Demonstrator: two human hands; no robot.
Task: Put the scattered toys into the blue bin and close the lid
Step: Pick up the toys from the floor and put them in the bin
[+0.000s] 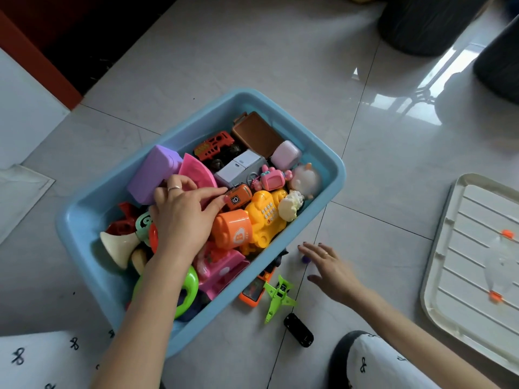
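Observation:
The blue bin [323, 155] stands on the tiled floor, filled with several plastic toys. My left hand [182, 217] is inside the bin, its fingertips pinching a small orange toy car [237, 196] marked 6. My right hand [328, 266] hovers over the floor right of the bin, fingers spread, just beside a small purple piece [305, 259]. On the floor by the bin's near right side lie an orange toy phone [254, 290], a green toy plane [278, 297] and a black toy car [298, 329]. The cream lid [474, 265] lies flat at the right.
Dark rounded objects [427, 21] stand at the top right. A dark opening with an orange-red frame [42, 66] is at the top left. My knees in white patterned fabric [376, 363] sit at the bottom edge.

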